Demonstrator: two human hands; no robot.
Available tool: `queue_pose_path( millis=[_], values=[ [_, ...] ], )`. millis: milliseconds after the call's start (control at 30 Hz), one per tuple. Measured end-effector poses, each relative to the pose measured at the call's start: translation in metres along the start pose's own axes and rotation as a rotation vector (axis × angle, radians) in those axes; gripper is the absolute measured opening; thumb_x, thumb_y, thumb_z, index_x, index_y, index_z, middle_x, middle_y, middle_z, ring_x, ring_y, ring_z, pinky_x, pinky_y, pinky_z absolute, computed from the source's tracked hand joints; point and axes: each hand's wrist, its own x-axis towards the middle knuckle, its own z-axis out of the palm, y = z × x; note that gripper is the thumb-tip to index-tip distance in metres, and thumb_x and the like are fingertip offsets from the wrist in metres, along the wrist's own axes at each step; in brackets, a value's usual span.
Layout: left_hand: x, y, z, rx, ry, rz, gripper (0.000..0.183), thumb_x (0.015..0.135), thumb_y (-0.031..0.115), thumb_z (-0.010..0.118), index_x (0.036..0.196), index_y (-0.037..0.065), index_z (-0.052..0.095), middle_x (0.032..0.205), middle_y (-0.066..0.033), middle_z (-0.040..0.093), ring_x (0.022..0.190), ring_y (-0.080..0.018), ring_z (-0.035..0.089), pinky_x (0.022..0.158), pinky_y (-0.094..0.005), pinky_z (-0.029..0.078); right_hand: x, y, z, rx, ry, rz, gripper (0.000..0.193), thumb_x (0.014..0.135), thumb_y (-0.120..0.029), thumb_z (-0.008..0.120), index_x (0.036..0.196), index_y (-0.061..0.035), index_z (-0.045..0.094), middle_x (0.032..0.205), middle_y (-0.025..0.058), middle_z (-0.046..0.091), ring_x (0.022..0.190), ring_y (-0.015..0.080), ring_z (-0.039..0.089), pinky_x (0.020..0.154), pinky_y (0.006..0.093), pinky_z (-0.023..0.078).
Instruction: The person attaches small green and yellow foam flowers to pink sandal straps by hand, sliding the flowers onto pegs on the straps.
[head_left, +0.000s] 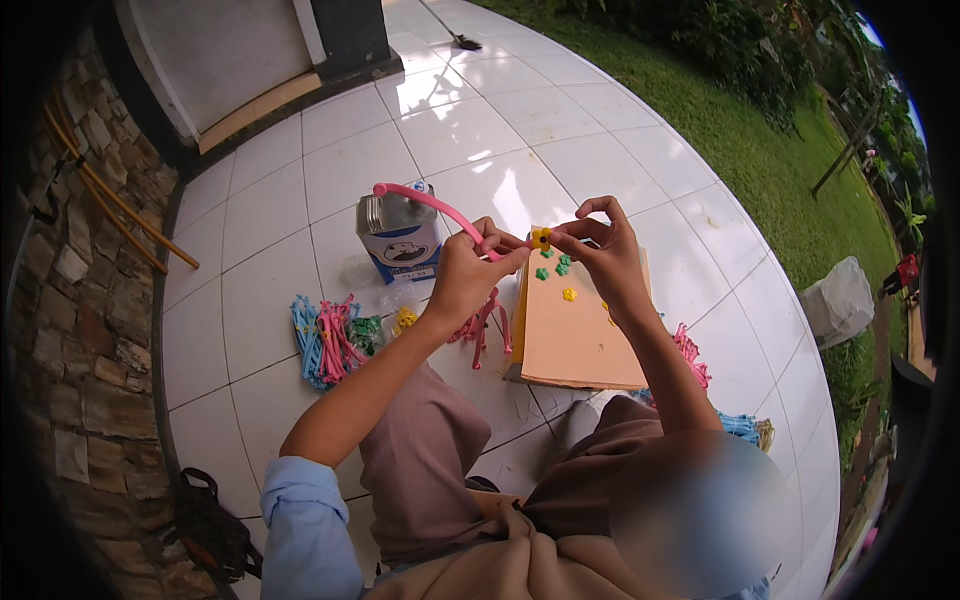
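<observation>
My left hand (466, 275) is closed round a curved pink plastic strip (436, 204), which looks like a headband; its rounded far end points up and left. Facing it, my right hand (606, 258) pinches a small yellow flower (541, 239) with a dark centre, its thumb and index finger together and the other fingers raised. The flower is at the right end of the pink strip, close to my left fingertips; whether the two are joined I cannot tell. Below both hands lies a flat cardboard surface (580, 345) bearing several green flowers (564, 266) and a yellow flower (569, 294).
A blue and white tin (405, 247) stands behind my left forearm. Bundles of blue and pink strips (330, 338) lie left of my knee, with loose pink strips (479, 340) beside the cardboard. More pink (690, 357) and blue bundles (738, 427) are at right. A dark bag (213, 525) rests by the stone wall.
</observation>
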Motion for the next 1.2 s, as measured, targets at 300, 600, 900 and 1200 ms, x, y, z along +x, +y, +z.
queue_pose_path(
  millis=[300,600,900,1200],
  values=[
    [0.001,-0.005,0.001,-0.048,-0.009,0.047,0.036,0.077,-0.001,0.064,0.066,0.009,0.031,0.082,-0.0151,0.065,0.084,-0.0152,0.063,0.076,-0.0262,0.051,0.000,-0.001,0.002,-0.068,0.035,-0.038,0.033,0.077,-0.008,0.069,0.094,-0.0056,0.041,0.082,0.0112,0.065,0.076,0.0137,0.062,0.067,0.0234,0.048],
    [-0.001,-0.003,0.002,-0.005,-0.030,0.079,0.039,0.078,-0.002,0.063,0.066,0.011,0.029,0.087,-0.0149,0.063,0.087,-0.0146,0.061,0.073,-0.0246,0.052,-0.003,0.005,0.011,-0.320,0.106,-0.235,0.029,0.077,-0.007,0.066,0.094,-0.0039,0.042,0.083,0.0085,0.061,0.079,0.0154,0.058,0.068,0.0262,0.048],
    [-0.003,-0.003,0.001,0.081,-0.015,0.102,0.039,0.075,0.000,0.066,0.062,0.007,0.030,0.077,-0.0124,0.064,0.077,-0.0108,0.062,0.065,-0.0234,0.050,-0.005,-0.007,0.005,-0.601,-0.087,-0.353,0.043,0.077,-0.015,0.068,0.113,-0.0117,0.046,0.082,-0.0005,0.061,0.098,0.0176,0.044,0.090,0.0352,0.028],
    [-0.006,0.001,-0.004,0.158,-0.060,0.135,0.041,0.076,0.003,0.067,0.061,0.008,0.029,0.074,-0.0113,0.064,0.071,-0.0076,0.058,0.061,-0.0221,0.048,-0.006,-0.012,0.008,-0.323,-0.161,-0.129,0.034,0.075,-0.006,0.068,0.103,-0.0116,0.050,0.074,0.0019,0.058,0.070,0.0102,0.054,0.064,0.0244,0.036]
  ],
)
